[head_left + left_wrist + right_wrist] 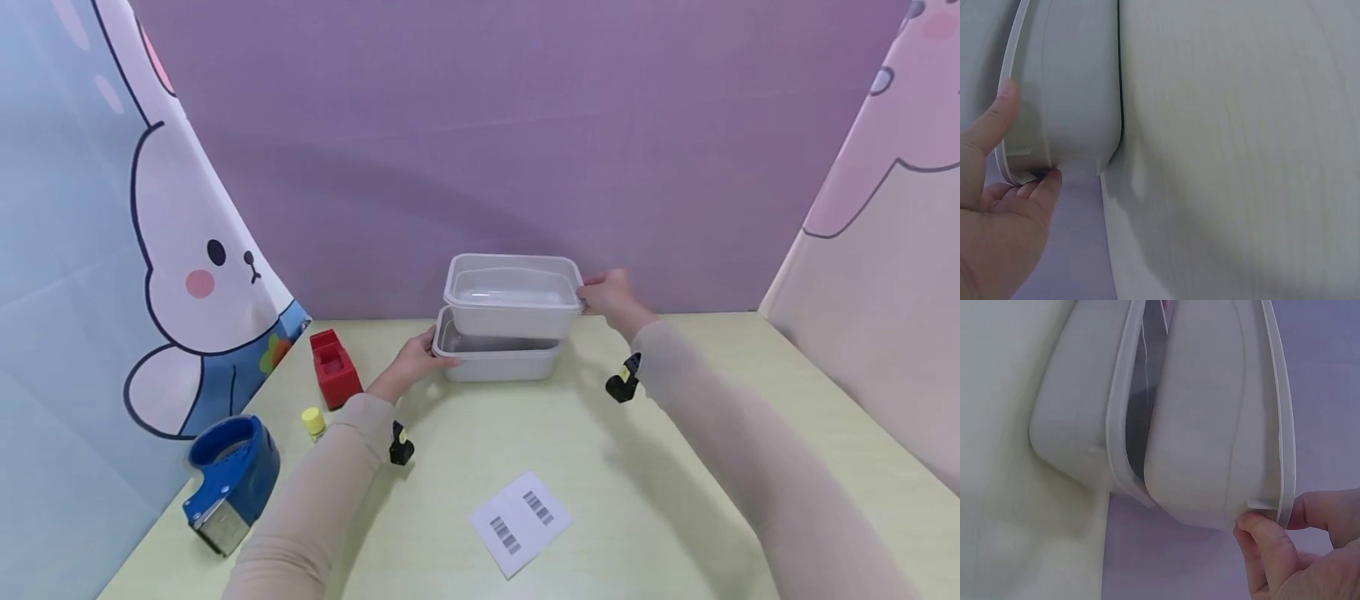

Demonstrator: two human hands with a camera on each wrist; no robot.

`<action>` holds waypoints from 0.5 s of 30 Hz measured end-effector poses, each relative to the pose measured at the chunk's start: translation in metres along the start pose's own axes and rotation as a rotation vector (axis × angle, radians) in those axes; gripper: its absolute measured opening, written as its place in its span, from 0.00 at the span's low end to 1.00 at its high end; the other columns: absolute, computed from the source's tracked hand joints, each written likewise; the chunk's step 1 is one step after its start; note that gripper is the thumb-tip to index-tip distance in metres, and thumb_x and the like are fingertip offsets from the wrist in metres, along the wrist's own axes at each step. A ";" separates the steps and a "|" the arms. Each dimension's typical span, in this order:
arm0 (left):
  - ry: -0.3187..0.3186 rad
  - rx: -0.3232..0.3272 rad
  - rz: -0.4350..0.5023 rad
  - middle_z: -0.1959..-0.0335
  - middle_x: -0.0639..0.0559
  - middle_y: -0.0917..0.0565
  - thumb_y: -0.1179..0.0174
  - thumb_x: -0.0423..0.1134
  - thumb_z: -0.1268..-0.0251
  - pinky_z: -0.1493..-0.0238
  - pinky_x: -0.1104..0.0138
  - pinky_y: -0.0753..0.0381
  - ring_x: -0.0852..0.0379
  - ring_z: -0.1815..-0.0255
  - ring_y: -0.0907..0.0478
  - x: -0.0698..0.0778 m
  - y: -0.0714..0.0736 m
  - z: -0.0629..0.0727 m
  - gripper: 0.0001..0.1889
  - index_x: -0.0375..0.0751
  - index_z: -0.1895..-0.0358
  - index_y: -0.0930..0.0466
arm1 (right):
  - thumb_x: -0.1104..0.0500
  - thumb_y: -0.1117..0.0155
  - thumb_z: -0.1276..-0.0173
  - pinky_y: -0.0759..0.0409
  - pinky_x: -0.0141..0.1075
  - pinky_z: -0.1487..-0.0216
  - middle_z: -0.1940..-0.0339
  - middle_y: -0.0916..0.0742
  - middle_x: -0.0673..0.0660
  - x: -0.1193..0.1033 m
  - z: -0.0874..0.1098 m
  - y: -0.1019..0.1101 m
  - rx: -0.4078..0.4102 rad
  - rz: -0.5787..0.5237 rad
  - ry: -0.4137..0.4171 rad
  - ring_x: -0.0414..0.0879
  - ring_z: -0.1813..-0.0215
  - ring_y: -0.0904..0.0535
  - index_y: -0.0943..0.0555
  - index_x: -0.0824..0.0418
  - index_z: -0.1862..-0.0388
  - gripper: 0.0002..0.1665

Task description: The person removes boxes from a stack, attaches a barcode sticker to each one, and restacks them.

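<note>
Two white plastic bins stand one over the other at the back of the table. The lower bin (501, 367) sits on the tabletop, and my left hand (414, 364) grips its left rim, thumb over the edge and fingers beneath it in the left wrist view. Above it, shifted a little right, is the upper bin (517, 321). My right hand (611, 298) pinches the right rim of that bin. In the right wrist view a dark gap shows between the upper bin's base (1197, 425) and the lower bin's rim (1116, 425).
A barcode sheet (521, 523) lies at the table's front middle. To the left are a blue tape dispenser (243, 479), a yellow-capped bottle (312, 420) partly behind my left sleeve, and a red box-like object (335, 371). A purple cloth wall (495, 150) rises right behind the bins.
</note>
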State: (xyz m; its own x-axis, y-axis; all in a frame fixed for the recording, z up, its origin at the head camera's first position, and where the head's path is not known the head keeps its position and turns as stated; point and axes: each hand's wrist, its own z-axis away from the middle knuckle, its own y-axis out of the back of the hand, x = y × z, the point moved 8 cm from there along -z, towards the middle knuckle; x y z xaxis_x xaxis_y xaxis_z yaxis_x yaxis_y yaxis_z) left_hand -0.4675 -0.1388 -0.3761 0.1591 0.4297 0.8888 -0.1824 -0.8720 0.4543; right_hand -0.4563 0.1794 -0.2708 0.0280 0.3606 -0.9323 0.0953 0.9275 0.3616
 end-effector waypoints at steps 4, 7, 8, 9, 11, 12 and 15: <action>0.003 0.003 -0.031 0.26 0.36 0.40 0.31 0.39 0.42 0.25 0.53 0.41 0.40 0.26 0.41 -0.001 0.003 -0.001 0.48 0.36 0.24 0.52 | 0.67 0.49 0.30 0.18 0.42 0.43 0.40 0.23 0.75 -0.006 0.004 0.016 -0.009 0.044 0.019 0.61 0.44 0.20 0.32 0.78 0.36 0.25; 0.011 0.010 -0.035 0.26 0.36 0.40 0.30 0.39 0.43 0.25 0.53 0.41 0.40 0.26 0.41 -0.003 0.006 -0.001 0.48 0.36 0.24 0.52 | 0.66 0.49 0.29 0.20 0.44 0.41 0.39 0.23 0.75 -0.007 0.005 0.026 -0.010 0.082 0.028 0.63 0.41 0.22 0.32 0.78 0.36 0.25; 0.013 0.010 -0.032 0.26 0.36 0.39 0.30 0.39 0.43 0.25 0.53 0.41 0.40 0.26 0.41 -0.004 0.006 0.000 0.48 0.36 0.24 0.52 | 0.66 0.49 0.30 0.20 0.44 0.41 0.39 0.23 0.75 -0.006 0.005 0.030 -0.008 0.096 0.033 0.63 0.41 0.22 0.32 0.78 0.36 0.25; 0.010 0.010 -0.026 0.27 0.35 0.39 0.30 0.38 0.43 0.25 0.52 0.40 0.40 0.26 0.40 -0.005 0.007 0.001 0.48 0.35 0.24 0.51 | 0.66 0.48 0.30 0.19 0.43 0.41 0.39 0.23 0.75 -0.005 0.005 0.033 -0.006 0.108 0.035 0.62 0.42 0.21 0.31 0.78 0.36 0.25; 0.007 0.009 -0.008 0.27 0.35 0.37 0.30 0.37 0.43 0.26 0.52 0.39 0.39 0.27 0.39 -0.005 0.007 0.002 0.47 0.36 0.24 0.50 | 0.66 0.48 0.30 0.18 0.43 0.43 0.40 0.23 0.75 -0.001 0.005 0.039 -0.001 0.119 0.045 0.60 0.45 0.19 0.31 0.78 0.37 0.25; 0.003 0.007 -0.003 0.28 0.34 0.36 0.30 0.37 0.43 0.26 0.52 0.38 0.39 0.27 0.38 -0.005 0.008 0.003 0.46 0.36 0.24 0.49 | 0.66 0.48 0.30 0.17 0.42 0.44 0.40 0.23 0.75 0.000 0.005 0.043 0.001 0.127 0.049 0.58 0.47 0.18 0.31 0.78 0.37 0.25; -0.013 0.001 0.015 0.30 0.33 0.33 0.31 0.36 0.43 0.27 0.50 0.37 0.38 0.29 0.36 -0.005 0.007 0.004 0.44 0.37 0.25 0.45 | 0.65 0.48 0.31 0.16 0.41 0.46 0.40 0.23 0.75 0.007 0.004 0.056 0.012 0.122 0.047 0.50 0.56 0.16 0.31 0.78 0.37 0.26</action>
State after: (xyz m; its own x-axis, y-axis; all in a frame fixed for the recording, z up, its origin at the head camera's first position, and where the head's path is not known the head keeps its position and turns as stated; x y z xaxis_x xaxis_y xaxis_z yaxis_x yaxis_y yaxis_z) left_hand -0.4653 -0.1480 -0.3772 0.1693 0.4131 0.8948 -0.1845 -0.8786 0.4405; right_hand -0.4463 0.2331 -0.2570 -0.0066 0.4750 -0.8799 0.1057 0.8754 0.4718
